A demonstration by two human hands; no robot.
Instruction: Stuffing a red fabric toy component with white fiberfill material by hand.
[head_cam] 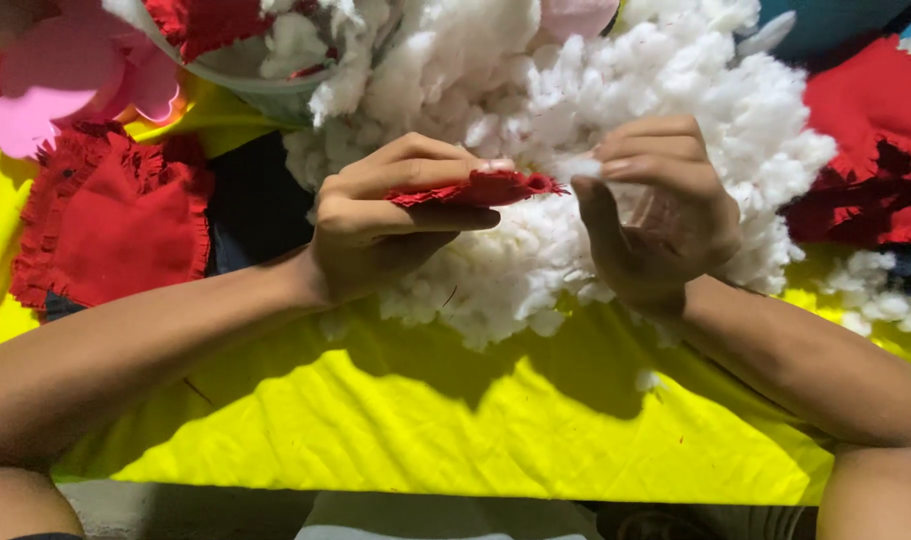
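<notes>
**Head view: two hands working a red fabric piece over a heap of white stuffing**

Head view, looking down. The largest thing I see is a yellow cloth (pixel 426 430) spread across the work surface, creased and partly in shadow. On it lies a big heap of white fluffy stuffing (pixel 676 130), filling the upper middle. Red frayed fabric squares (pixel 116 220) lie at left, more red fabric scraps (pixel 876 140) at right, pink flower-shaped cutouts (pixel 66 80) sit at top left, and a clear bowl (pixel 266 85) holding fluff and red cloth stands just behind the heap.

My left hand (pixel 386 220) is closed, thumb under and fingers over, pinching a small red fabric piece (pixel 481 187) held flat above the stuffing. My right hand (pixel 656 220) is curled, its fingertips nipping a wisp of white fluff right at the red piece's tip.

My judgement of the risks: the frayed edge could shed threads if pulled hard, and a loose pinch could drop the wisp back into the heap, where it would be lost among the rest.
</notes>
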